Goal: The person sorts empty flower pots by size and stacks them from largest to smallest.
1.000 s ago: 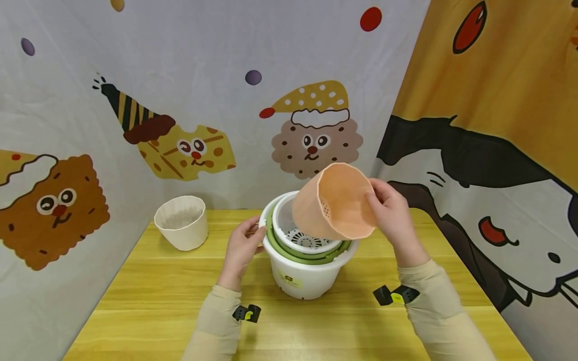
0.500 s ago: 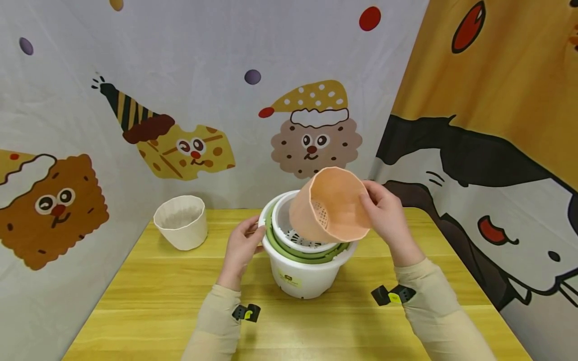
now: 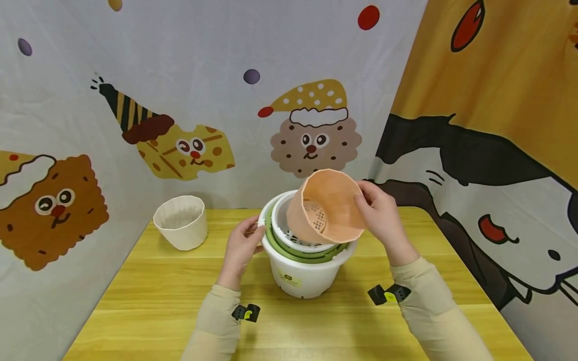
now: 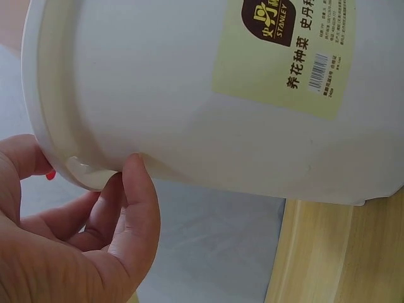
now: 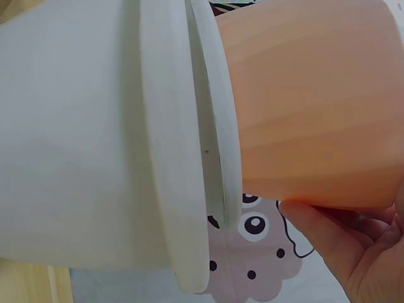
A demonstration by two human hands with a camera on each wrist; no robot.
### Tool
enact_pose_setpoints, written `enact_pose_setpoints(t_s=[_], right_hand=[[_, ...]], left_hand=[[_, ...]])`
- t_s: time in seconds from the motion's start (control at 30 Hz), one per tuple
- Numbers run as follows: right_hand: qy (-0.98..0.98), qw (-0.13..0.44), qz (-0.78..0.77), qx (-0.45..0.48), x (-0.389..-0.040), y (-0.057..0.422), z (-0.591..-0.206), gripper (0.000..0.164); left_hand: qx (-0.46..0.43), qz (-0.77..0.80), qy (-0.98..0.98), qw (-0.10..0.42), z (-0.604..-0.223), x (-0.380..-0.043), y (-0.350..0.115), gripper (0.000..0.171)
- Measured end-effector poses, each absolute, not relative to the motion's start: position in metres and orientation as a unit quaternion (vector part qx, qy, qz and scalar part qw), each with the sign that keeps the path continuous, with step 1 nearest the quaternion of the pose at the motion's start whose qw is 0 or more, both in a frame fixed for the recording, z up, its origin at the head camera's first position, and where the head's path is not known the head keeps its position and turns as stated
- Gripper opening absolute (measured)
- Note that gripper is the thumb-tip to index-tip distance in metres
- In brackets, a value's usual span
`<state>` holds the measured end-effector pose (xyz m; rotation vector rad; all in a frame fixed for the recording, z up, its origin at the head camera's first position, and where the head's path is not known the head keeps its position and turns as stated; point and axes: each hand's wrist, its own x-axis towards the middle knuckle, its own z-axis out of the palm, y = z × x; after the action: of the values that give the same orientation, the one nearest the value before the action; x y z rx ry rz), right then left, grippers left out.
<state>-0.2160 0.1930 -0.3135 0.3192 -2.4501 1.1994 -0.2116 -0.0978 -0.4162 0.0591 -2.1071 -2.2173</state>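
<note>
My right hand (image 3: 377, 208) pinches the rim of a peach plastic flower pot (image 3: 334, 205), its perforated bottom showing inside. The peach pot is tilted, its mouth toward me, and its base reaches into a white inner pot (image 3: 281, 228) with a slotted floor. That inner pot sits within green pots (image 3: 311, 258), all nested in a large white flower pot (image 3: 302, 281) with a yellow label. At the large pot's left rim, my left hand (image 3: 241, 245) grips the edge. In the left wrist view, thumb and fingers (image 4: 140, 208) close on the lip of this white pot.
A cream fluted flower pot (image 3: 182, 233) stands upright at the back left of the wooden table (image 3: 149, 311). Behind the table hangs a cartoon-print curtain (image 3: 217, 55), close to the pots.
The peach pot has shifted left and slightly down with my right hand, and more of its perforated bottom shows. My left hand keeps its grip on the large white pot.
</note>
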Motion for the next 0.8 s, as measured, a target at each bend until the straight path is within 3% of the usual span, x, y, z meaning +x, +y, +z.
enact_pose_setpoints(t_s=[0.8], right_hand=[[-0.888, 0.205, 0.390, 0.134, -0.2199, 0.1840, -0.3193, 0.026]], left_hand=[[0.014, -0.729, -0.684, 0.042, -0.4175, -0.2115, -0.0991, 0.042]])
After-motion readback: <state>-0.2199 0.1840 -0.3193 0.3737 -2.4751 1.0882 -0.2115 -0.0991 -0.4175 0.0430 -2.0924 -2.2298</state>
